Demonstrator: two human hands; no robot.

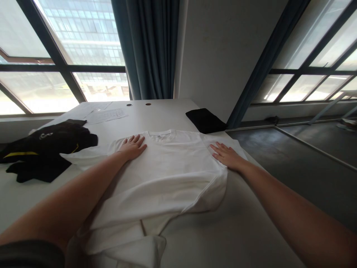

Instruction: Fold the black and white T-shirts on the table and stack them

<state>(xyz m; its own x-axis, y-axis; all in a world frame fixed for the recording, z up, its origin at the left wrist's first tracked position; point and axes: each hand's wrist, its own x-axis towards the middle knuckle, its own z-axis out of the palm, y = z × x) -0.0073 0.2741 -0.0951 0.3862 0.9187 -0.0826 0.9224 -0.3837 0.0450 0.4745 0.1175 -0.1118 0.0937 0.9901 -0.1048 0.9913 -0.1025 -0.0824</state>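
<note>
A white T-shirt (170, 163) lies spread on the white table, its collar at the far side and its sleeves out to both sides. The lower part is bunched and folded over toward me. My left hand (132, 147) rests flat near the left shoulder, beside the collar, fingers spread. On the opposite side my right hand (226, 155) presses on the fabric by the right sleeve, with its fingers apart too. Neither hand grips the cloth.
Crumpled black clothing (52, 141) with yellow trim lies at the left. A folded black cloth (205, 120) sits at the table's right edge. Papers (107, 115) lie toward the back of the table (164, 111). A curtain (150, 48) hangs behind, between windows.
</note>
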